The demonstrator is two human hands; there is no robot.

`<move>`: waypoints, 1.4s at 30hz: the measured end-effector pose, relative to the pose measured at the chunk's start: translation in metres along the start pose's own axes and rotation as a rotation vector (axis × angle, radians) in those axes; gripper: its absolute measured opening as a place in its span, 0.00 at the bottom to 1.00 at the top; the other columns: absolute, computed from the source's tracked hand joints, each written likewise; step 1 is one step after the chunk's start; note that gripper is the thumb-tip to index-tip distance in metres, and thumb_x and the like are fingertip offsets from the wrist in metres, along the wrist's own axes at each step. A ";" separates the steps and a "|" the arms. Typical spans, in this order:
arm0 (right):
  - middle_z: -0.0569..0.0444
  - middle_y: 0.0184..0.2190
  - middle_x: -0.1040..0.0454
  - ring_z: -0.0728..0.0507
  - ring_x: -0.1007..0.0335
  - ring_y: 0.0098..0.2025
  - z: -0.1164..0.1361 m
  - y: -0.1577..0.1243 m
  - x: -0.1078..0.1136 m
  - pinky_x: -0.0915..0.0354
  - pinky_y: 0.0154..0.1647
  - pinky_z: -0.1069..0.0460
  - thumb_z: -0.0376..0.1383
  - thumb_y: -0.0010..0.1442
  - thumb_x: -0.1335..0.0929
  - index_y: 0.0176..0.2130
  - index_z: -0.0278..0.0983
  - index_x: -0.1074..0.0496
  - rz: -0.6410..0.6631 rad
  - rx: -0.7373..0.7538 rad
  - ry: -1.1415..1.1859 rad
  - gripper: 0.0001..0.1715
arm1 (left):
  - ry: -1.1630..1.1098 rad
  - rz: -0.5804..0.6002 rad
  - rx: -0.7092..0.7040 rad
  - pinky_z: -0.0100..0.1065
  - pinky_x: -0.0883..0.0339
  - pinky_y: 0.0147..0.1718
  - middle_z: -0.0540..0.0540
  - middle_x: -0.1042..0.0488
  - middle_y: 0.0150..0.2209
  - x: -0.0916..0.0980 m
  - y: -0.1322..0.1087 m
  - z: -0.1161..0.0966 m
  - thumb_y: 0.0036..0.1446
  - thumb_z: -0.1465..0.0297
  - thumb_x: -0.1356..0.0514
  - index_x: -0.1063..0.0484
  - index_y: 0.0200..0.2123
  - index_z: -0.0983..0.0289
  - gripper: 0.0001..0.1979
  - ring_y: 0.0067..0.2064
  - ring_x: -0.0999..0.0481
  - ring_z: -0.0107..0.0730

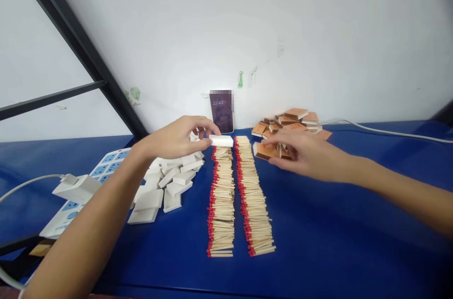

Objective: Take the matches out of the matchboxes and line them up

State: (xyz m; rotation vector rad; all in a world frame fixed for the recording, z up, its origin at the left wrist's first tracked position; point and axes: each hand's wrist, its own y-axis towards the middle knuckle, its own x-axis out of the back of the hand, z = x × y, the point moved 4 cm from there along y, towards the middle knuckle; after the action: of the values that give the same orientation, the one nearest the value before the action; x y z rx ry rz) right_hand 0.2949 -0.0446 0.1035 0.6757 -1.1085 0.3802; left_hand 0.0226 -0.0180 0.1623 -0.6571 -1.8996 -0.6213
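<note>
My left hand (184,136) pinches a white matchbox tray (222,141) by its left end, holding it over the far end of the left row of matches (222,200). A second row of matches (255,200) lies to the right, red heads facing left in both. My right hand (300,153) is curled with fingertips and thumb closed around an orange matchbox (264,150) in front of the orange pile; the fingers partly hide it. Beside my left forearm lies a heap of white trays (177,178), partly covered by that arm.
A pile of orange matchboxes (293,120) sits against the wall. A phone (222,112) leans there too, showing 22:42. On the left are a power strip (109,164) with a white plug-in adapter (78,188) and a black metal frame (81,39). A white cable (389,132) runs along the right back.
</note>
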 end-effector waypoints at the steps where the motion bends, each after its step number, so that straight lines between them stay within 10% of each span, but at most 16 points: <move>1: 0.47 0.41 0.22 0.40 0.26 0.37 -0.002 -0.013 -0.002 0.35 0.38 0.47 0.44 0.63 0.33 0.49 0.39 0.25 0.023 0.017 -0.004 0.18 | -0.020 -0.045 -0.047 0.36 0.32 0.43 0.56 0.22 0.44 -0.006 -0.004 -0.011 0.60 0.64 0.43 0.23 0.47 0.63 0.16 0.42 0.26 0.37; 6: 0.50 0.39 0.23 0.43 0.27 0.32 -0.015 -0.069 -0.018 0.37 0.32 0.49 0.40 0.62 0.32 0.47 0.40 0.26 0.240 0.071 -0.121 0.14 | -0.044 -0.303 -0.272 0.38 0.32 0.36 0.57 0.24 0.39 -0.061 -0.046 -0.083 0.58 0.72 0.46 0.27 0.45 0.62 0.13 0.38 0.27 0.36; 12: 0.48 0.36 0.26 0.42 0.30 0.32 -0.040 -0.091 -0.017 0.42 0.34 0.48 0.41 0.59 0.32 0.38 0.38 0.28 0.073 0.087 -0.366 0.09 | 0.018 -0.454 -0.477 0.38 0.38 0.24 0.53 0.31 0.24 -0.152 -0.083 -0.157 0.61 0.69 0.44 0.28 0.36 0.62 0.06 0.26 0.33 0.34; 20: 0.56 0.21 0.35 0.45 0.43 0.29 0.003 -0.070 0.000 0.46 0.36 0.49 0.44 0.62 0.34 0.27 0.39 0.38 -0.063 0.039 -0.063 0.17 | 0.031 -0.552 -0.127 0.44 0.38 0.28 0.55 0.33 0.22 -0.206 -0.053 -0.175 0.63 0.63 0.46 0.35 0.23 0.59 0.15 0.26 0.32 0.36; 27: 0.58 0.18 0.38 0.47 0.42 0.26 0.011 -0.069 -0.040 0.48 0.32 0.52 0.40 0.65 0.37 0.25 0.39 0.37 -0.041 0.109 0.053 0.17 | 0.128 -0.641 0.076 0.45 0.40 0.34 0.54 0.29 0.24 -0.194 -0.045 -0.166 0.63 0.64 0.44 0.36 0.25 0.58 0.13 0.29 0.29 0.38; 34: 0.61 0.17 0.44 0.50 0.52 0.21 -0.002 -0.071 -0.039 0.52 0.27 0.53 0.40 0.65 0.37 0.22 0.39 0.42 -0.051 -0.002 0.176 0.21 | -0.038 -0.710 0.432 0.37 0.39 0.32 0.51 0.32 0.22 -0.100 -0.051 -0.079 0.65 0.59 0.49 0.36 0.24 0.60 0.18 0.28 0.31 0.34; 38: 0.61 0.18 0.44 0.50 0.52 0.22 -0.001 -0.070 -0.039 0.52 0.27 0.53 0.40 0.64 0.37 0.22 0.39 0.42 -0.042 -0.015 0.166 0.21 | -0.439 -0.574 0.453 0.38 0.31 0.48 0.57 0.22 0.46 -0.075 -0.025 -0.024 0.65 0.54 0.51 0.30 0.48 0.62 0.21 0.50 0.24 0.41; 42: 0.61 0.18 0.43 0.50 0.51 0.22 -0.001 -0.071 -0.042 0.51 0.27 0.53 0.40 0.64 0.37 0.21 0.39 0.40 -0.063 -0.013 0.161 0.21 | -0.417 -0.563 0.463 0.41 0.39 0.62 0.58 0.37 0.67 -0.083 -0.005 -0.007 0.67 0.51 0.55 0.38 0.63 0.58 0.28 0.69 0.39 0.42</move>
State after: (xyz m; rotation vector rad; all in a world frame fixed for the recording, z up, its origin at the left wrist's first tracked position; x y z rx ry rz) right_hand 0.3201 -0.0947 0.0433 0.6552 -0.9345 0.3669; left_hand 0.0535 -0.0403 0.0879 0.0703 -2.5357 -0.3710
